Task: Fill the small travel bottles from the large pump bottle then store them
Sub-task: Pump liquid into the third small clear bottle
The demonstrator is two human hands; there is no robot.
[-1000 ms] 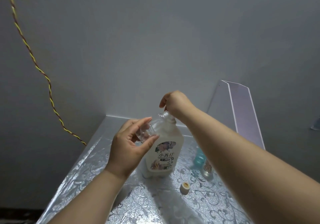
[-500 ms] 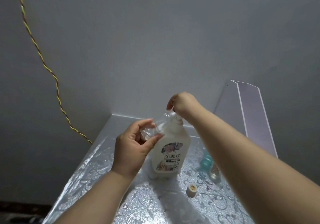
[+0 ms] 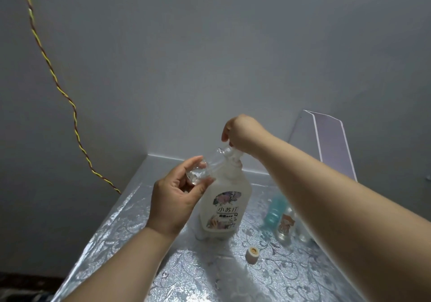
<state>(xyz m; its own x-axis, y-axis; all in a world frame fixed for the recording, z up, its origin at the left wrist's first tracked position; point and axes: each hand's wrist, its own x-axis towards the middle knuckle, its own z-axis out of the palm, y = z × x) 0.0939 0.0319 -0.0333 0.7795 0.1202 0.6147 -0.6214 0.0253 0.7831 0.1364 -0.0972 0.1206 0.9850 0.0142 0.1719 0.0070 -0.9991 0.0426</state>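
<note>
One travel bottle [image 3: 205, 167], mouth up-right | left grip [image 3: 175, 196] holds it | right grip [image 3: 242, 133] clasps pump bottle [image 3: 226, 203] top

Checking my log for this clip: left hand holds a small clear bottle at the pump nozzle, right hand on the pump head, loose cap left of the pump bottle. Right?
No: the head view shows the loose cap on the table right of the pump bottle, not left. The rest stands: left hand on the small clear bottle, right hand on the pump head.

We saw open bench [image 3: 121, 227] left of the pump bottle [image 3: 224, 203], while a cap [image 3: 252, 252], a teal bottle [image 3: 275, 210] and a clear bottle [image 3: 285, 227] crowded its right.
</note>
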